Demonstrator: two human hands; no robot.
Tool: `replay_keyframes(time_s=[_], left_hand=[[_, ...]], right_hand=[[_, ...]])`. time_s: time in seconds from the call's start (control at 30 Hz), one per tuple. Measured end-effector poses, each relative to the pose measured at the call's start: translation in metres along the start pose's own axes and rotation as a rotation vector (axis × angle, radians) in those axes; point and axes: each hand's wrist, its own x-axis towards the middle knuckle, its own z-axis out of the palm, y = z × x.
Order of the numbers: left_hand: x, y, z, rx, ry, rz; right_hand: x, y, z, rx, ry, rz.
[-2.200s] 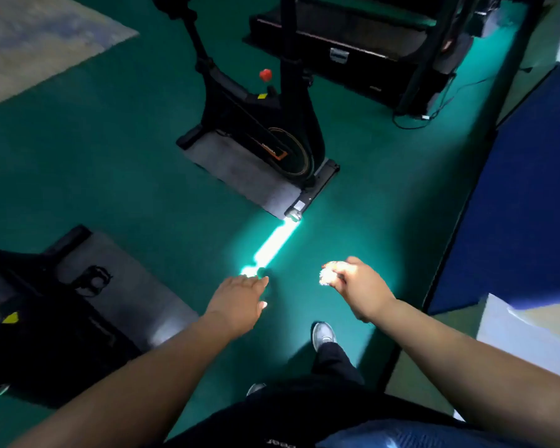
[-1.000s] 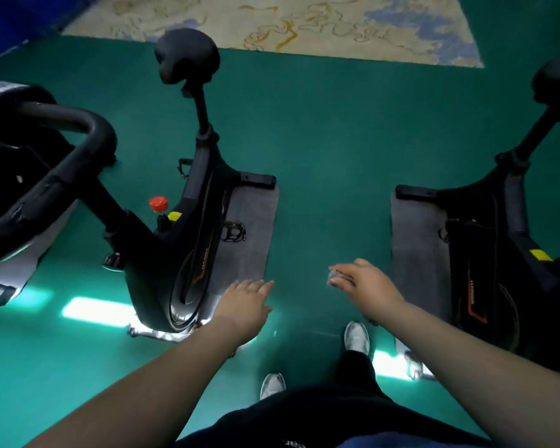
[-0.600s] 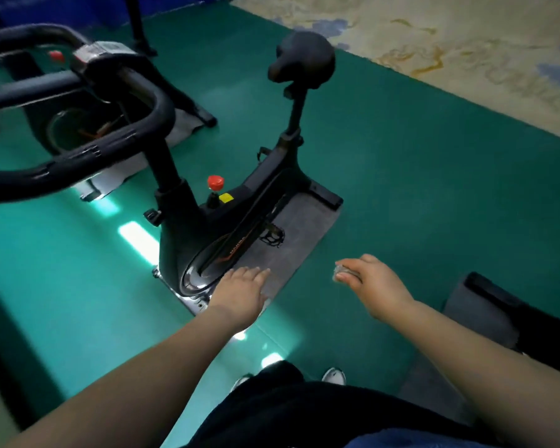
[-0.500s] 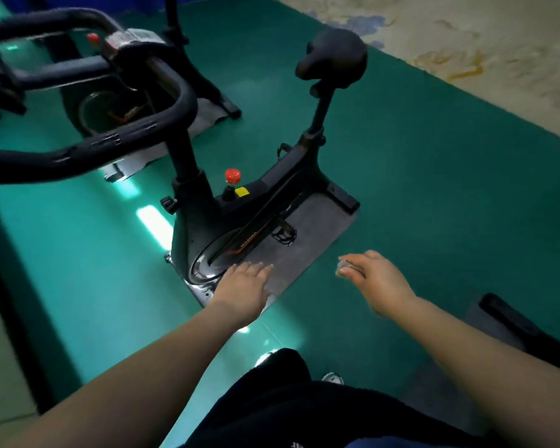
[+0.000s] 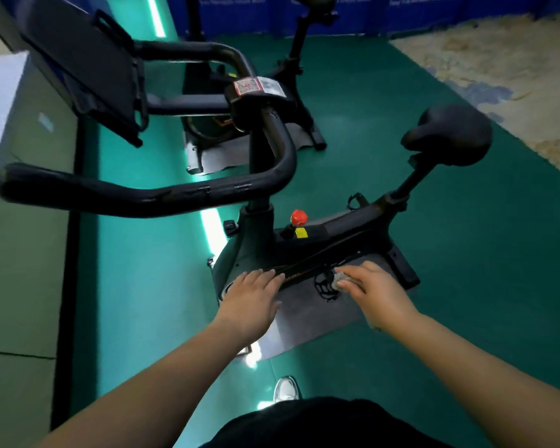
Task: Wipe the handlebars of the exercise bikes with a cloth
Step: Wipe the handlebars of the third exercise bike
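1. Head view, looking down: a pale cabinet [image 5: 0, 101] runs along the 9 o'clock edge, with a green floor [image 5: 149, 286] beside it.
2. At 10 o'clock a black tilted panel [image 5: 88, 63] sits ahead of the handlebars [image 5: 162, 195], whose near bar sweeps from 9 o'clock toward the middle, where it curves up to the stem.
3. A second bar [image 5: 188, 48] of the same handlebars runs across at 11 o'clock, and a sticker [image 5: 257, 86] lies on the hub between the two.
4. My left hand [image 5: 251, 297] is just below the middle of the frame, palm down, fingers straight and close together, holding nothing. It is out over the bike [image 5: 304, 250], and I cannot tell whether the fingertips touch the frame.
5. A red knob [image 5: 299, 217] and a yellow label [image 5: 301, 233] sit on the bike's frame just above my hands.
6. My right hand [image 5: 374, 292] is a little to 3 o'clock of the left, fingers curled around a small bunched cloth [image 5: 340, 279] pinched at the fingertips. The cloth is near the pedal [image 5: 325, 286] and well below the handlebars, apart from them.
7. A grey mat [image 5: 307, 321] lies under the bike, and my shoe [image 5: 285, 389] shows at 6 o'clock.
8. The saddle [image 5: 450, 137] stands at 2 o'clock on its tilted post.
9. A second bike [image 5: 291, 76] stands at 12 o'clock, by a blue wall [image 5: 434, 4].
10. A patterned rug [image 5: 505, 79] covers the floor at 1 to 2 o'clock.
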Motion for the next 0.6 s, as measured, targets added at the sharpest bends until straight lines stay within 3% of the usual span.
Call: replay_keyframes(time_s=[0.27, 0.4, 0.47, 0.6], left_hand=[[-0.001, 0.023, -0.067, -0.208, 0.395, 0.032], [-0.003, 0.049, -0.104, -0.143, 0.67, 0.043], [-0.002, 0.06, -0.121, -0.095, 0.765, -0.02], [0.005, 0.073, -0.147, -0.047, 0.91, -0.269]], right_hand=[[0.071, -0.065, -0.059, 0.188, 0.08, -0.289], [0.099, -0.097, -0.095, 0.257, 0.198, -0.49], [0.108, -0.108, -0.113, 0.309, 0.241, -0.601], [0.126, -0.127, -0.135, 0.395, 0.162, -0.788]])
